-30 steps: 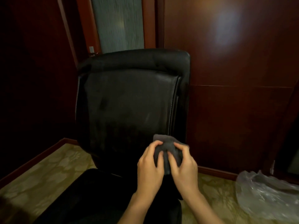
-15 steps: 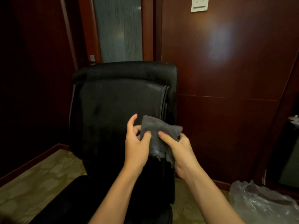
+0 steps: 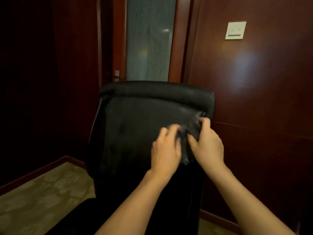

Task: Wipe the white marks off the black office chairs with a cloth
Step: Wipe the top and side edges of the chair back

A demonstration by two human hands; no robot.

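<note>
The head view looks down at a black office chair (image 3: pixel 144 126) that faces the person, its padded backrest upright and its rolled top edge level. Both hands are raised in front of the upper right part of that backrest with a dark grey cloth (image 3: pixel 191 133) between them. The left hand (image 3: pixel 166 150) has its fingers curled onto the cloth's left edge, and the right hand (image 3: pixel 207 145) pinches the cloth's upper right corner, close under the chair's top roll near its right edge. The cloth hangs bunched and blurred between the two hands, its lower end dangling in front of the backrest; whether it touches the leather cannot be told. Behind the chair stands a frosted glass door panel (image 3: pixel 149 39) in a red-brown frame, and to the chair's right a dark wood wall carries a white switch plate (image 3: pixel 235 30). Patterned carpet (image 3: pixel 44 197) lies to the chair's left.
</note>
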